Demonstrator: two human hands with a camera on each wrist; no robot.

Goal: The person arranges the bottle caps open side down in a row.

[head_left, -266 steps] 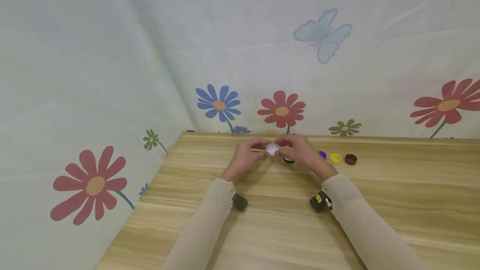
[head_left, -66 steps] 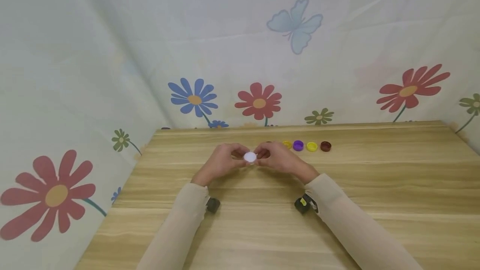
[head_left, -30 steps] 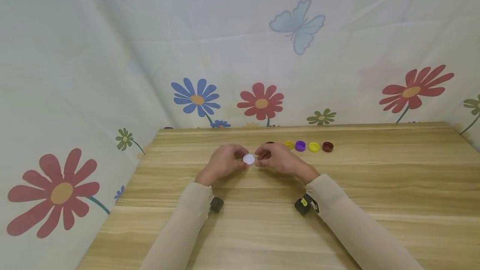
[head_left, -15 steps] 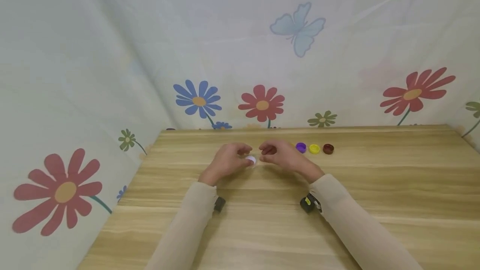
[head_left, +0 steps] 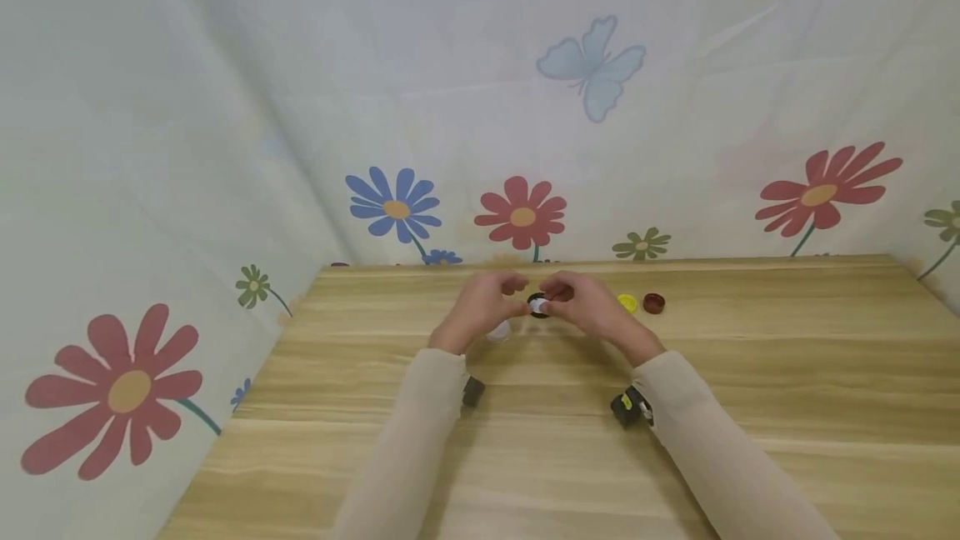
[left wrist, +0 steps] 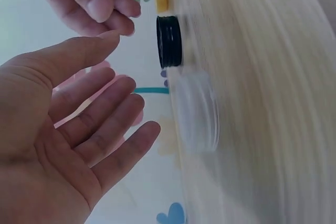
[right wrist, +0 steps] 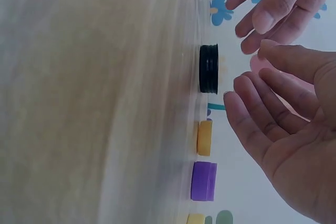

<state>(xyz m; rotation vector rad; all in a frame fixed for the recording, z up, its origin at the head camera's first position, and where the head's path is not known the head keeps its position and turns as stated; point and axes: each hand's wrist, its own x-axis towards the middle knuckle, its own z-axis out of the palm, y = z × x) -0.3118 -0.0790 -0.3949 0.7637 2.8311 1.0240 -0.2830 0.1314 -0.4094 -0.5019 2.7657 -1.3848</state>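
A black cap (head_left: 537,305) stands on the wooden table (head_left: 570,440), between my two hands. My left hand (head_left: 486,307) hovers just left of it with straight, spread fingers (left wrist: 113,106) and holds nothing. My right hand (head_left: 591,307) hovers just right of it, also with loose fingers (right wrist: 252,114) that do not touch the black cap (right wrist: 208,68). A white cap (head_left: 498,330) lies on the table under my left hand. In the left wrist view the white cap (left wrist: 197,111) sits right beside the black cap (left wrist: 169,40).
A row of caps continues to the right: a yellow cap (right wrist: 204,137), a purple cap (right wrist: 203,181), another yellow cap (head_left: 627,302) and a dark red cap (head_left: 654,302). A flower-printed cloth (head_left: 525,148) hangs behind and left of the table.
Both hands pinched the white cap a second ago. It now lies on the table, released, and both hands have moved a little farther back, around the black cap.
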